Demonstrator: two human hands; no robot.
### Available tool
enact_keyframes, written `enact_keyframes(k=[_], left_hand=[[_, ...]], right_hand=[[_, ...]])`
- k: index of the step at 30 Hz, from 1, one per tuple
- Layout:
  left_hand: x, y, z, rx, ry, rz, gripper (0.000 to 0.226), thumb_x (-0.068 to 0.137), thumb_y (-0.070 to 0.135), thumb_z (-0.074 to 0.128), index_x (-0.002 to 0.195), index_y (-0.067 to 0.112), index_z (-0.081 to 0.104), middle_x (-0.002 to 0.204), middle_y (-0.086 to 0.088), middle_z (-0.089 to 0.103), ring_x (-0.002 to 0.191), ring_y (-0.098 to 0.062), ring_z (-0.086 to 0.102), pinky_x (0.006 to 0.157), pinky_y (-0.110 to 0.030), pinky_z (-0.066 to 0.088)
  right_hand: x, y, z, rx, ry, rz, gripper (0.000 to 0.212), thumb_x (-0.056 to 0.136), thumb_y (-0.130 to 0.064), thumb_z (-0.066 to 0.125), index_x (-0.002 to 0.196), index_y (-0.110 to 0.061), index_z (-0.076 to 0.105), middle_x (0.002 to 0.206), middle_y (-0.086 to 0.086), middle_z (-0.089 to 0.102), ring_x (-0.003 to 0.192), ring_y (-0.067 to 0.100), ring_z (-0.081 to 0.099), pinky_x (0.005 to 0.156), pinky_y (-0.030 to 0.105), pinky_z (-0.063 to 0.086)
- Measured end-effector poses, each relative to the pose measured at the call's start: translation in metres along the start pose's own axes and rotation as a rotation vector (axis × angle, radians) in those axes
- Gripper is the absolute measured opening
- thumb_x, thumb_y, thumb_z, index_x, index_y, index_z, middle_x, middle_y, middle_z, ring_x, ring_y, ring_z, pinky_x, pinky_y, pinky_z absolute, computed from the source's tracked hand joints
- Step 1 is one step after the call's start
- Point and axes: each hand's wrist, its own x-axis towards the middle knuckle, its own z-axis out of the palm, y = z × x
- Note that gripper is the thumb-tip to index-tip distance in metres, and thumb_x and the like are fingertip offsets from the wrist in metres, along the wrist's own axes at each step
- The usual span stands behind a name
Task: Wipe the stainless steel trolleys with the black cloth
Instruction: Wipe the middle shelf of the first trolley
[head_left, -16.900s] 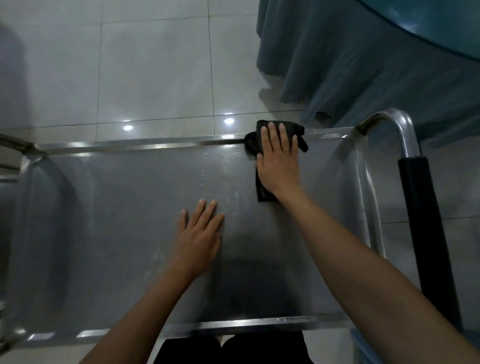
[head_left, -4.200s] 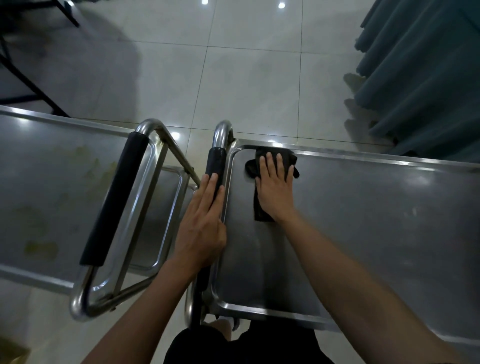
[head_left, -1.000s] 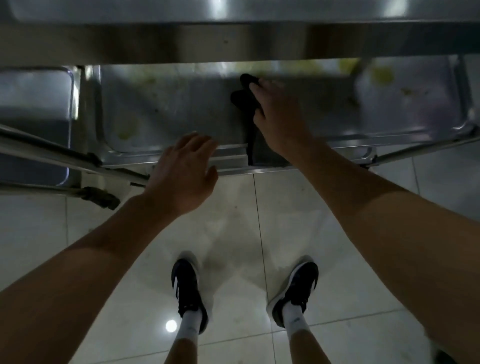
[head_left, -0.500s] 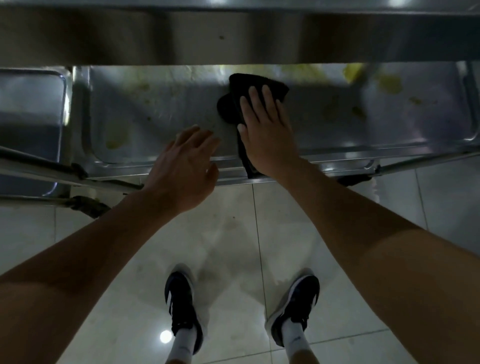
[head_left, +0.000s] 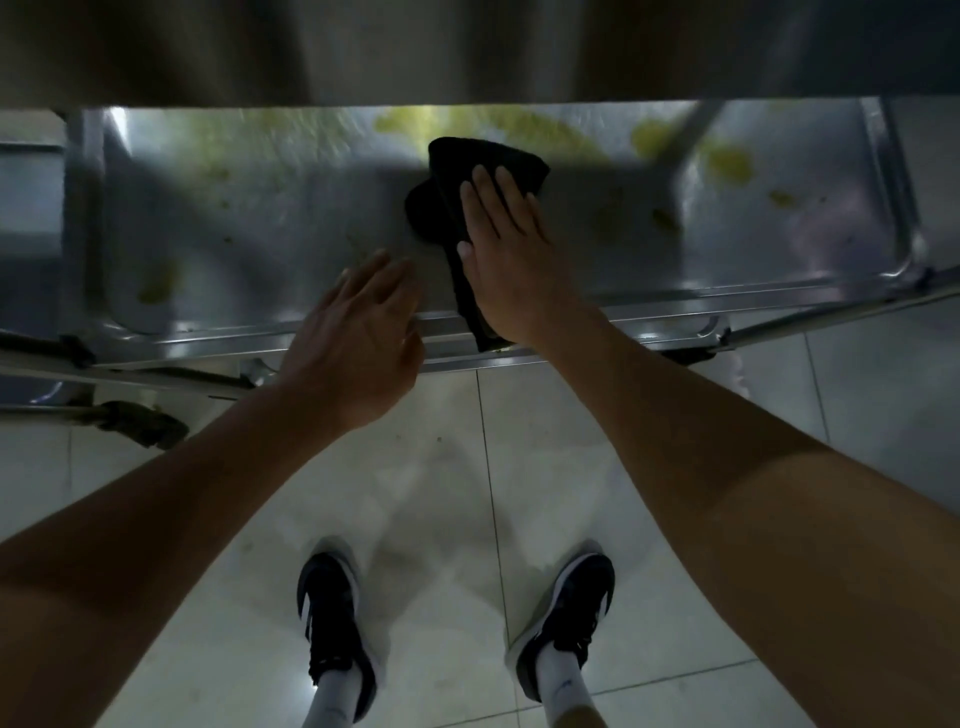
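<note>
I look down at the lower shelf (head_left: 270, 218) of a stainless steel trolley, streaked with yellowish stains. The black cloth (head_left: 452, 187) lies on that shelf near its middle, one end hanging over the front rim. My right hand (head_left: 511, 249) presses flat on the cloth with straight fingers. My left hand (head_left: 358, 332) hovers with relaxed fingers at the shelf's front rim, just left of the cloth, holding nothing. The trolley's upper shelf (head_left: 467, 47) crosses the top of the view and hides the back of the lower shelf.
A second trolley's shelf (head_left: 28, 208) adjoins on the left, with a caster wheel (head_left: 137, 423) below it. Frame bars run along the front at left (head_left: 130, 371) and right (head_left: 841, 312). My two shoes (head_left: 332, 623) stand on the pale tiled floor.
Since 4.2 s ago I have gone from the top tray to the lower shelf. In the last second my right hand flattened on the cloth and slid it to the right and toward the back.
</note>
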Motion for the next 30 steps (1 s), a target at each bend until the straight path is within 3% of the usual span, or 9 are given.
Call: enact_keyframes(k=[10,19,24,30], left_hand=[[0.032,0.063,0.017,-0.018,-0.009,0.050,0.053,0.095,0.022,0.053,0.144,0.005,0.041,0.151,-0.015,0.040,0.146,-0.032,0.026,0.117,-0.049,0.029],[0.079,0.145,0.034,-0.014,-0.015,0.135,0.054,0.092,0.023,0.053,0.142,0.004,0.044,0.150,-0.015,0.041,0.145,-0.034,0.029,0.115,-0.050,0.031],[0.108,0.191,0.045,-0.040,-0.023,0.184,0.053,0.091,0.030,0.042,0.139,0.006,0.046,0.149,-0.014,0.042,0.145,-0.033,0.029,0.115,-0.051,0.031],[0.133,0.234,0.055,-0.052,-0.045,0.222,0.050,0.091,0.031,0.041,0.135,0.008,0.048,0.148,-0.012,0.042,0.146,-0.031,0.026,0.115,-0.050,0.031]], right_hand=[[-0.030,0.095,-0.005,0.028,0.019,0.069,0.061,0.103,-0.031,0.031,0.157,-0.004,0.021,0.165,0.015,0.016,0.153,0.033,0.012,0.123,0.049,0.016],[-0.069,0.195,-0.018,0.029,-0.033,0.160,0.061,0.107,-0.033,0.026,0.159,-0.005,0.009,0.167,0.013,0.004,0.154,0.030,0.000,0.125,0.046,0.009],[-0.089,0.246,-0.018,0.036,-0.051,0.217,0.061,0.107,-0.035,0.020,0.159,-0.008,0.004,0.168,0.011,-0.001,0.154,0.026,-0.005,0.125,0.044,0.005],[-0.109,0.295,-0.021,0.045,-0.025,0.246,0.060,0.107,-0.034,0.020,0.158,-0.005,0.010,0.167,0.013,0.006,0.154,0.029,0.000,0.125,0.048,0.009]])
